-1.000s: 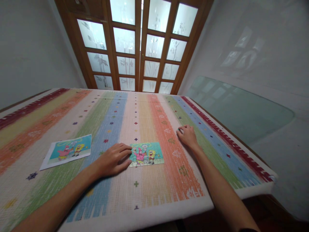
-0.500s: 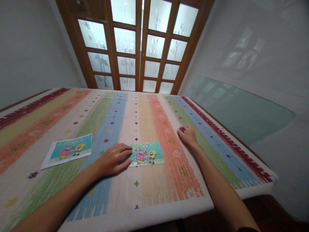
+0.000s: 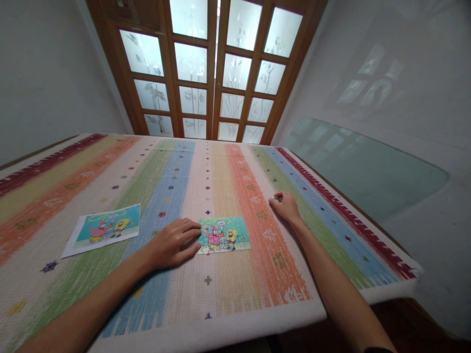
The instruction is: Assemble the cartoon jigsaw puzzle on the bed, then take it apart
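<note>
A small jigsaw puzzle (image 3: pixel 228 234) with cartoon figures on a teal ground lies flat on the striped tablecloth. Resting at its left edge, my left hand (image 3: pixel 177 241) has its fingers stretched out, the tips touching the puzzle's border. My right hand (image 3: pixel 286 206) is to the right of the puzzle and a little farther off, thumb and fingers pinched together. A tiny pale-green puzzle piece (image 3: pixel 273 198) shows at its fingertips, mostly hidden. Left of my left hand lies a printed picture (image 3: pixel 107 228) of the same scene on white paper.
The striped cloth (image 3: pixel 228 294) covers the table up to its near edge. Behind the table stand wooden doors (image 3: pixel 212 88) with frosted panes. A frosted glass panel (image 3: pixel 368 169) is by the wall at the right, beyond the table's edge.
My right hand has shifted very slightly to the left, and its pinch has turned a little around the piece. My left hand, the puzzle and the printed picture stay in place.
</note>
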